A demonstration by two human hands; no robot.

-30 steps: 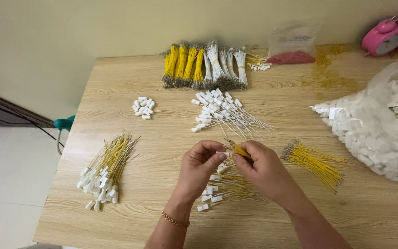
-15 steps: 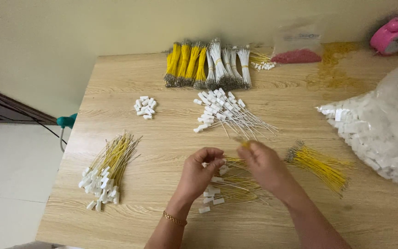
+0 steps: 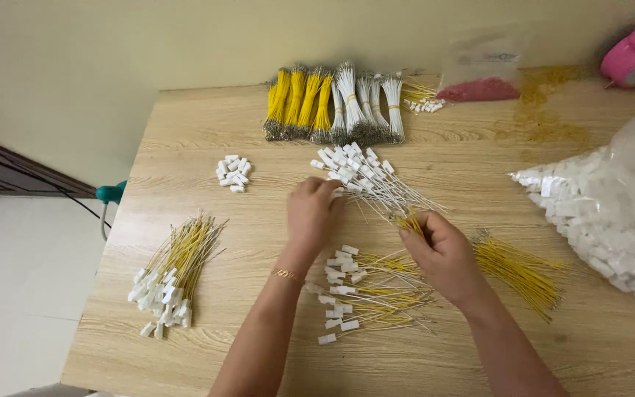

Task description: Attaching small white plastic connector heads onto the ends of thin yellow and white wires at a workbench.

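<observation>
Step in hand: reaching for one more white lead, judged from the pose; joining of thin wires to small white plastic connectors, one piece at a time.
Landmark: loose fan of thin white wires with white plastic end connectors [image 3: 365, 180], lying mid-surface on the pale wooden surface [image 3: 207, 140].
Left hand [image 3: 311, 213]: at the near-left edge of the fan, palm down, fingers curled onto the connector ends; pinching or only touching, cannot tell.
Right hand [image 3: 442, 254]: just near-right of the fan, clenched around a small tuft of thin yellow wires [image 3: 409, 222], tips poking out above the fist.
Left arm: forearm rising from the near edge toward the fan, thin gold bracelet [image 3: 285, 274] at the wrist.
Right arm: forearm slanting in from the near-right corner, wrist bent inward.
Nearer than the fan: scatter of finished yellow leads with white connectors [image 3: 365, 298], between the two wrists.
Right of the fan: loose sheaf of bare yellow wires [image 3: 519, 268].
Far left of the fan: small heap of loose white connectors [image 3: 232, 173].
Next move calls for: likely a fine pinch on a single white lead, drawn free without dragging its neighbours.
</observation>
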